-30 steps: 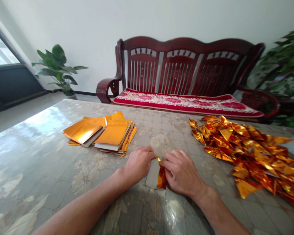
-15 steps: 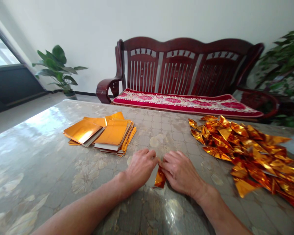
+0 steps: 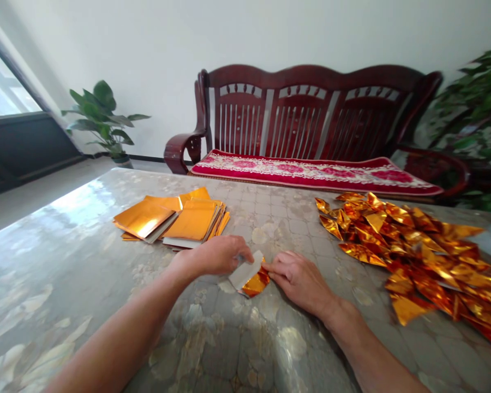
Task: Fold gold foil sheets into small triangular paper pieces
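A small sheet of gold foil paper [image 3: 257, 282], partly folded, lies between my hands just above the tabletop. Its pale backing faces up on the left, while shiny gold shows on the right. My left hand [image 3: 221, 255] has its fingers curled at the pale upper-left edge, closed on the paper. At the gold right-hand edge, the fingertips of my right hand [image 3: 300, 277] pinch the sheet, the other fingers folded in. Beyond my left hand is a stack of flat gold foil sheets [image 3: 194, 219]. Off to the right spreads a heap of folded foil pieces [image 3: 409, 240].
The table [image 3: 118, 305] has a glossy, flower-patterned cover. Behind it stands a dark red wooden bench [image 3: 294, 117] with a red floral seat cover [image 3: 311, 170]. Potted plants [image 3: 100, 120] flank the bench.
The folded strip has been turned and opened out, so its pale backing now shows. My left hand has shifted left and slightly away from me; my right hand stays nearly in place.
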Motion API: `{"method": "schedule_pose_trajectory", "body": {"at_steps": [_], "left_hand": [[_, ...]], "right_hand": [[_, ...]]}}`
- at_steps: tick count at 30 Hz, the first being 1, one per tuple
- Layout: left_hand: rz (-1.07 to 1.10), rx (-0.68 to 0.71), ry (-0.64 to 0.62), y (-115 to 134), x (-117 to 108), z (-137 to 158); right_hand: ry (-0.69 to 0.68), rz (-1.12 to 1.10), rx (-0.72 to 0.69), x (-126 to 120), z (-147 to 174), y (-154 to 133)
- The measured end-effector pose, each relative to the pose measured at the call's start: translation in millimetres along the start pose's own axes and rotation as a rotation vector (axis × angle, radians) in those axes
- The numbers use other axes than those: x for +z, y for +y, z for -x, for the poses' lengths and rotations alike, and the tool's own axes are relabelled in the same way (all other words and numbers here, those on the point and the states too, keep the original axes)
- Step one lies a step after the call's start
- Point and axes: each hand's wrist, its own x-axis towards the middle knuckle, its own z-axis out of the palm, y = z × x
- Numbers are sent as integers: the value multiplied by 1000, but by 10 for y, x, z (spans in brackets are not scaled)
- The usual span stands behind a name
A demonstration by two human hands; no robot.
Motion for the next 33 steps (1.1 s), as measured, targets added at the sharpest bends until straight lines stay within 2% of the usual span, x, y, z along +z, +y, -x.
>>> {"method": "schedule_pose_trajectory", "body": {"at_steps": [2,6,9,12,16,20,28,33], "left_hand": [[12,65,-91,49,-81,58],[-41,195,-93,250,32,161],[-187,168,31,364,245,230],[-288,143,98,410,422,293],[-311,133,127,417,551,352],[-324,145,129,408,586,371],[-322,137,123,447,516,372],[-365,145,134,464,559,355]], "right_hand": [[7,-13,26,29,2,12],[41,-16,42,65,-3,7],[86,-12,24,54,-26,-15],[122,-24,-13,29,-56,-36],[133,-87,-41,39,-82,-27],[136,-140,-47,84,-95,8],[110,-159,24,86,-142,22],[85,-170,74,86,-177,11]]}}
